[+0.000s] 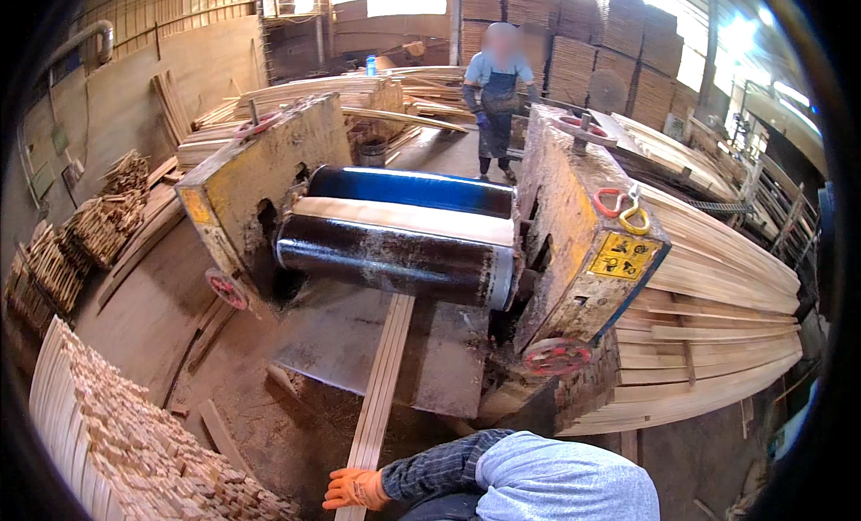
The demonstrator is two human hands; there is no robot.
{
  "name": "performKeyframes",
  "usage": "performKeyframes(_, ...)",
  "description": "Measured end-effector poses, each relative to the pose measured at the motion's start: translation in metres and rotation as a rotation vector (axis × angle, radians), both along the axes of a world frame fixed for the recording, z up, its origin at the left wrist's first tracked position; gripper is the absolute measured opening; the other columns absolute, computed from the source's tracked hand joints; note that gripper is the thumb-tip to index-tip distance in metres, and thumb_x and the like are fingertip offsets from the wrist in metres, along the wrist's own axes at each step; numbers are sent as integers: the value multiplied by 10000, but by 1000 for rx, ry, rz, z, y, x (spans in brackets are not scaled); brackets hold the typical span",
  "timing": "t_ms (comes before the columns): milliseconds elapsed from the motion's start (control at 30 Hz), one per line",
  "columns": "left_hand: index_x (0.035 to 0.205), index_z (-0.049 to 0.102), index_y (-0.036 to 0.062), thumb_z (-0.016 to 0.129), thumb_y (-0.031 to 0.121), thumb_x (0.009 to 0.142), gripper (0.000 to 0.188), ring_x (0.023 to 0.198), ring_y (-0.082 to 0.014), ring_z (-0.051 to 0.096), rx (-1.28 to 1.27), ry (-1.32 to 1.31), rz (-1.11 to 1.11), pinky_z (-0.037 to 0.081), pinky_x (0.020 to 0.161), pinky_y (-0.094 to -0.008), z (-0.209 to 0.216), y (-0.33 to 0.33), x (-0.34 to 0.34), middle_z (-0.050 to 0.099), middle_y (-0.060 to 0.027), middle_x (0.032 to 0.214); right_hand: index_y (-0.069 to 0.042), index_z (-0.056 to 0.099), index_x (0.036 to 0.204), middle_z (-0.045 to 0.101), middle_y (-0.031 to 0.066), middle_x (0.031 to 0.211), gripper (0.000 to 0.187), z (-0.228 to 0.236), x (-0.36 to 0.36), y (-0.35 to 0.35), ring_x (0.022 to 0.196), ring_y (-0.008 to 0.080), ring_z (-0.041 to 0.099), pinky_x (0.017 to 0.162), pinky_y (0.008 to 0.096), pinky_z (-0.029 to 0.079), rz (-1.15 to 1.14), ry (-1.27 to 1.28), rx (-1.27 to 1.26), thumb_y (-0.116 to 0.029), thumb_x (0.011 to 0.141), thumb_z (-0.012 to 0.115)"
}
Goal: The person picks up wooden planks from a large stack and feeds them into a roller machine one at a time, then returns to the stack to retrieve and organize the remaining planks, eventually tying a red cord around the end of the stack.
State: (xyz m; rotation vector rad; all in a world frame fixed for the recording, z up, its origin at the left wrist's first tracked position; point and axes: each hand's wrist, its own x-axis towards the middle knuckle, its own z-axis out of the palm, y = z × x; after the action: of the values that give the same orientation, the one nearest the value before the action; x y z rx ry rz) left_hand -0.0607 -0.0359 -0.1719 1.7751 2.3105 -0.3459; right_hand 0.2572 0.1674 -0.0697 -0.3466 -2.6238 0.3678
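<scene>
**A gloved hand on a long wood strip at the roller machine**

A long, thin, pale wooden strip [384,377] runs from the bottom of the picture up to the big machine. Its far end goes in under the dark, shiny roller [395,263]. Its near end lies on the dusty floor [269,413].

One hand [355,489] in an orange glove rests on the near end of the strip. The fingers are curled, and it looks like they press on the wood, but I cannot tell if they really grip it. I also cannot tell which hand it is. The arm has a dark checked sleeve [439,467]. The other hand is not seen.

Above the dark roller sits a pale roller [404,218], and behind that a blue roller [408,187]. Yellow, worn metal side walls [251,176] hold the rollers. A small red wheel [556,356] sits low on the right side.

Tall piles of pale wood slats [717,324] lie to the right. Bundles of short sticks [126,449] lie to the left. Far behind the machine stands another person [495,99] in a blue shirt and dark apron.
</scene>
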Motion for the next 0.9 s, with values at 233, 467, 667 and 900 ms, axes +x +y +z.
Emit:
performKeyframes(233, 1378, 592, 177, 519, 299, 1010, 395, 1033, -400, 660, 112, 23, -179, 540, 862, -529, 11, 45, 23, 689, -193, 1151, -195, 616, 1259, 668, 102, 1144, 689, 26, 77, 82, 1208, 375, 601, 1172, 559, 380, -36, -289, -117, -110, 595, 775)
performKeyframes(467, 1384, 590, 163, 534, 307, 1004, 410, 1061, -398, 652, 166, 52, -267, 535, 886, -527, 12, 64, 28, 683, -194, 1177, -260, 459, 1517, 412, 110, 1626, 751, 18, 157, 123, 1536, 382, 328, 1278, 575, 224, -445, -426, 142, -155, 814, 701)
performKeyframes(667, 1388, 589, 151, 547, 314, 1000, 424, 1085, -396, 646, 193, 95, -299, 530, 906, -525, 13, 61, 15, 678, -195, 1199, -195, 199, 1674, 319, 171, 1677, 929, 37, 124, 107, 1566, 387, 263, 1303, 565, 147, -435, -466, -75, -24, 821, 523)
performKeyframes(900, 1394, 588, 136, 562, 322, 994, 441, 1113, -395, 638, 232, 119, -392, 525, 930, -523, 15, 70, 9, 672, -196, 1225, -151, 356, 1609, 535, 151, 1495, 1005, 29, 17, 23, 1413, 366, 480, 1276, 562, 238, -58, -29, -204, -59, 662, 681)
